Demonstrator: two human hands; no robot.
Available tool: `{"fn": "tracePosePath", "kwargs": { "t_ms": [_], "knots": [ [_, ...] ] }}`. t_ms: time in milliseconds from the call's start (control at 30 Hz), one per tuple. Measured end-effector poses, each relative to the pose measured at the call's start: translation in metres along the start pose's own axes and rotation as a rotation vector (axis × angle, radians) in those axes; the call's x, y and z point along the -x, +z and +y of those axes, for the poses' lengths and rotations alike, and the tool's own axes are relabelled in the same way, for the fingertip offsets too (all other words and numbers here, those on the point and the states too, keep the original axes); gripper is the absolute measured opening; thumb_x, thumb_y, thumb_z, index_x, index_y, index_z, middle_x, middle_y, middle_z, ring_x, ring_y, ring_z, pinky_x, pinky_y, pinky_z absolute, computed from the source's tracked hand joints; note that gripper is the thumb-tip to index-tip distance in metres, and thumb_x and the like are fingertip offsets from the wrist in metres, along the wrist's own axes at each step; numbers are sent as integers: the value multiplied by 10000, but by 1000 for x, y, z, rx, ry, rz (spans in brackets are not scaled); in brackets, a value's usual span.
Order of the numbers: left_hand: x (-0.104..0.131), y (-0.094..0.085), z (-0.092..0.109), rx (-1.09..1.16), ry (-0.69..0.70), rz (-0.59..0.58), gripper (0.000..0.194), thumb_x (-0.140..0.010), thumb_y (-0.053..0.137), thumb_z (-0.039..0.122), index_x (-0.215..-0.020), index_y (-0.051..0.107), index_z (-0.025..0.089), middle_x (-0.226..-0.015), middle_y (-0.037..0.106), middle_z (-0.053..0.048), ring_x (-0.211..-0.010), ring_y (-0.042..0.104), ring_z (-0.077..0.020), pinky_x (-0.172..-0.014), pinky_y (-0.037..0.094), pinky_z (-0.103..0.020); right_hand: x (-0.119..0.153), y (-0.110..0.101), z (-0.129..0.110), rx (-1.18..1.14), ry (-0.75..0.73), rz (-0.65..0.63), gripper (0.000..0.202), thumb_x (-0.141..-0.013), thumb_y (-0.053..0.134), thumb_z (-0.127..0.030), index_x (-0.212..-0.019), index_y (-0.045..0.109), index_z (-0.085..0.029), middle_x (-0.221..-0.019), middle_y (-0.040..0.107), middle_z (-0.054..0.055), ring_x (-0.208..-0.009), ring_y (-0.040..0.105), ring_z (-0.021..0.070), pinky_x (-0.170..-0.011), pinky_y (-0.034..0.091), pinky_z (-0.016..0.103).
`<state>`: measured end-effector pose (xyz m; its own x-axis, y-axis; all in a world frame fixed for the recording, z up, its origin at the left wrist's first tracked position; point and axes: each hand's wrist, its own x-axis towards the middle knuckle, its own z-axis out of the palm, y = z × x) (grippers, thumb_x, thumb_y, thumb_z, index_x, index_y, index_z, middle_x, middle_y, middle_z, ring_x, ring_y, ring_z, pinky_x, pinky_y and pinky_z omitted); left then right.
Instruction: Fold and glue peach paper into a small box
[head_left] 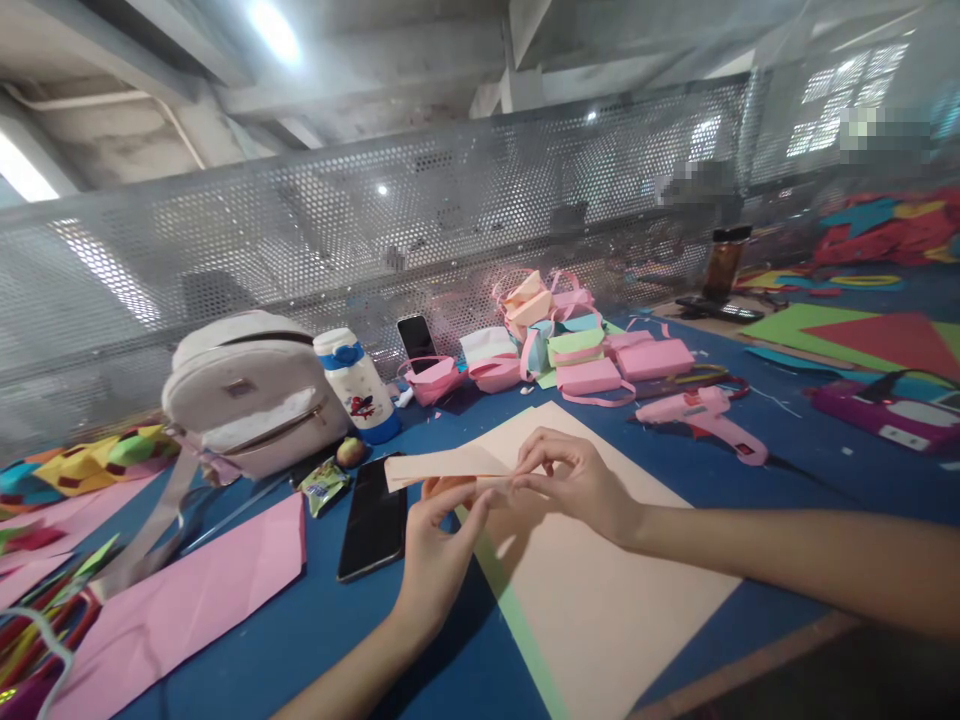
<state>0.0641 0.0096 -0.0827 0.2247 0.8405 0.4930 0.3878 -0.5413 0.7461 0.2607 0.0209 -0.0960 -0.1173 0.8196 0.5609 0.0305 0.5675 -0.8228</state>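
A narrow folded strip of peach paper [442, 465] is held up between both hands, its free end pointing left over a black phone [373, 520]. My left hand [442, 545] pinches the strip from below, thumb and fingers closed on it. My right hand [574, 480] grips the strip's right end between thumb and fingertips. Beneath the hands lies a large peach sheet [600, 600], with a green edge [517, 610] showing along its left side.
A pink glue gun [705, 415] lies right of the sheet. Small folded paper bags [589, 375] stand behind it. A bottle [358, 385], a pale backpack [247, 395], a snack packet [325, 485] and a pink sheet [195, 600] are on the left. A purple device [889, 410] sits far right.
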Motion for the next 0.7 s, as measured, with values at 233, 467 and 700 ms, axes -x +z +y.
{"fn": "tracePosePath", "kwargs": {
  "t_ms": [233, 467, 700],
  "knots": [
    [1, 0, 0, -33, 53, 12, 211, -905, 635, 306, -820, 824, 265, -831, 810, -3, -806, 736, -228, -790, 518, -325, 1, 0, -1, 43, -23, -4, 261, -848, 780, -407, -694, 725, -204, -792, 647, 23, -777, 582, 171, -646, 382, 290],
    [-4, -10, -8, -219, 264, 166, 162, -931, 617, 250, -876, 769, 236, -833, 780, -12, -818, 710, -220, -868, 443, -378, 0, -2, 3, 16, -20, 21, 238, -856, 779, -360, -698, 696, -202, -793, 647, 19, -776, 584, 173, -642, 372, 294],
    [-22, -26, -8, -621, 713, 313, 82, -902, 697, 209, -953, 738, 257, -901, 614, -42, -817, 579, -209, -844, 351, -400, -3, -2, 5, -72, 65, 40, 280, -811, 806, -425, -703, 678, -200, -797, 628, 23, -751, 573, 180, -626, 370, 301]
  ]
}}
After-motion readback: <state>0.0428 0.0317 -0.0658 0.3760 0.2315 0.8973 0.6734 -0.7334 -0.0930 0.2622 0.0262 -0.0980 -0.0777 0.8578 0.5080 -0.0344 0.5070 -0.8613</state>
